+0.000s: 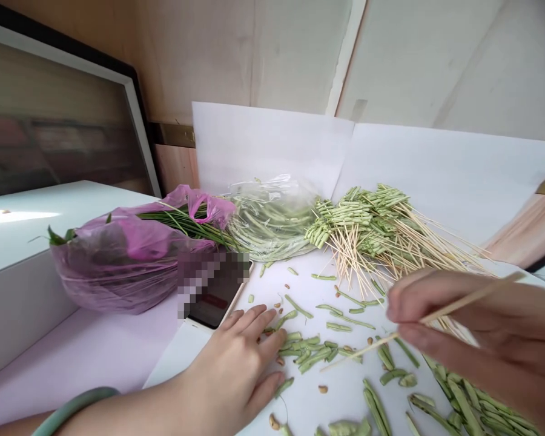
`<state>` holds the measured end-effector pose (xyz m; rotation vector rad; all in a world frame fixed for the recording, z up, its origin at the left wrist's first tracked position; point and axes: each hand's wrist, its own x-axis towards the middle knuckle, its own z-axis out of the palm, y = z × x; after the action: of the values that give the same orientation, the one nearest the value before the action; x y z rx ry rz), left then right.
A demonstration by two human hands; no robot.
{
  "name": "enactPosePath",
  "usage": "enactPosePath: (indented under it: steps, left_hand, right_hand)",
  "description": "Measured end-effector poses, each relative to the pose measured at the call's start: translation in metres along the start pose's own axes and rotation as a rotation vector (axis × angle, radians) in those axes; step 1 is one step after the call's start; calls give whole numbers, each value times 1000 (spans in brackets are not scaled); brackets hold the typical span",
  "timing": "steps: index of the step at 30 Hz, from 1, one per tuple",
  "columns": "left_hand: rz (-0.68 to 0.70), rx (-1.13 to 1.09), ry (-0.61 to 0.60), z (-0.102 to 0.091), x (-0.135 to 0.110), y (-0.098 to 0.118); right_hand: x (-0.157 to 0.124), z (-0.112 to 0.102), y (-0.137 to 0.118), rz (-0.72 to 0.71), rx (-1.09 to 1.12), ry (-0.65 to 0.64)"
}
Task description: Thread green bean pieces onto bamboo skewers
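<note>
Skewer (418,320) clamped in right hand's (463,321) grip; left hand's (229,357) grip lies open on bench (327,406), just beside bean pieces (306,351).

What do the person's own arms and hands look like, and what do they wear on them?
The left hand and right hand are bare, with no gloves, and no sleeve shows on either forearm. The left wrist wears a smooth, rounded, pale green bangle, perhaps jade. No ring shows on the left hand's fingers.
</note>
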<state>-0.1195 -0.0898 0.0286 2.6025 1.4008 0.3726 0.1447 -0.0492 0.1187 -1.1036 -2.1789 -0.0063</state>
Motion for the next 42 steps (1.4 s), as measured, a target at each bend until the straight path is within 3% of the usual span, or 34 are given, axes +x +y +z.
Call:
enactPosePath:
  steps: [2,5,7,10,13,19,26,42]
  left_hand:
    - [-21,-41,-67,-1,1,-1]
    - [-51,-83,-141,-1,0,-2]
    - [-68,-79,-146,-1,0,-2]
    - [-89,-74,-110,0,0,-1]
    - [-124,-94,-116,-1,1,0]
    - [-120,-110,-147,-3,5,0]
    - [-129,-130,-151,-2,6,-2]
    - [-111,-124,-175,-2,5,-2]
  right_hand:
    - [9,14,-16,-2,215,-305]
    - [12,36,-18,181,275,-706]
    - [10,48,-12,248,278,-863]
    - [6,60,-3,262,304,-991]
    - [6,65,0,269,371,-985]
    - [5,84,2,251,511,-729]
    - [2,101,-3,220,498,-734]
    - [-1,102,-6,201,344,-775]
